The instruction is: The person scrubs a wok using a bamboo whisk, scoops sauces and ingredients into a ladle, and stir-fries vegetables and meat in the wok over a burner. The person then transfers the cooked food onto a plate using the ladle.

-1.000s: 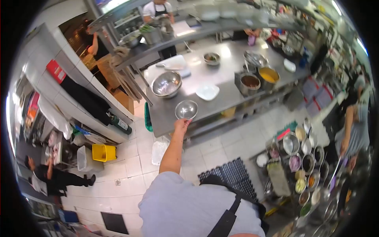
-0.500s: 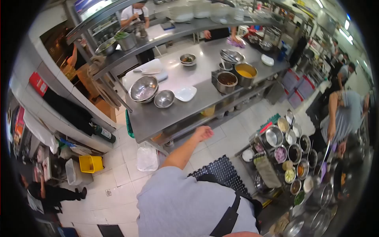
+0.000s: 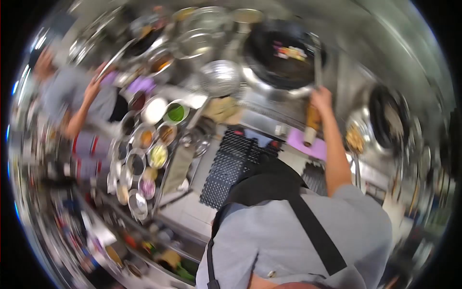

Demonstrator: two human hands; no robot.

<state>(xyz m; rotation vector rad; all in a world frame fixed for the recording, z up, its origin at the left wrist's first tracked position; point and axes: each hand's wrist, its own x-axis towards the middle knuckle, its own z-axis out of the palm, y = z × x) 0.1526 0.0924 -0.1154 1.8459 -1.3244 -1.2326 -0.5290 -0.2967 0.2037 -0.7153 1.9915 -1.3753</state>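
My right hand (image 3: 321, 98) is closed at the near edge of a black wok (image 3: 284, 70), around the long metal shaft of a utensil (image 3: 317, 60) that reaches over the wok's right side. Just below my fingers a thick wooden handle (image 3: 313, 120) points toward me; blur hides whether I touch it. Chopped pink, white and yellow food (image 3: 290, 52) lies in the wok. My left hand is out of view.
Left of the stove, several small ingredient containers (image 3: 136, 164) stand beside a cloth (image 3: 179, 161). A co-worker (image 3: 82, 94) holds a long utensil at far left. A second dark pan (image 3: 387, 115) and a skimmer with fried bits (image 3: 355, 138) are at right.
The view has swung from the steel table to the stove. My left hand, which earlier released a small steel bowl beside a larger one, has left view. My right hand has appeared at the wok.
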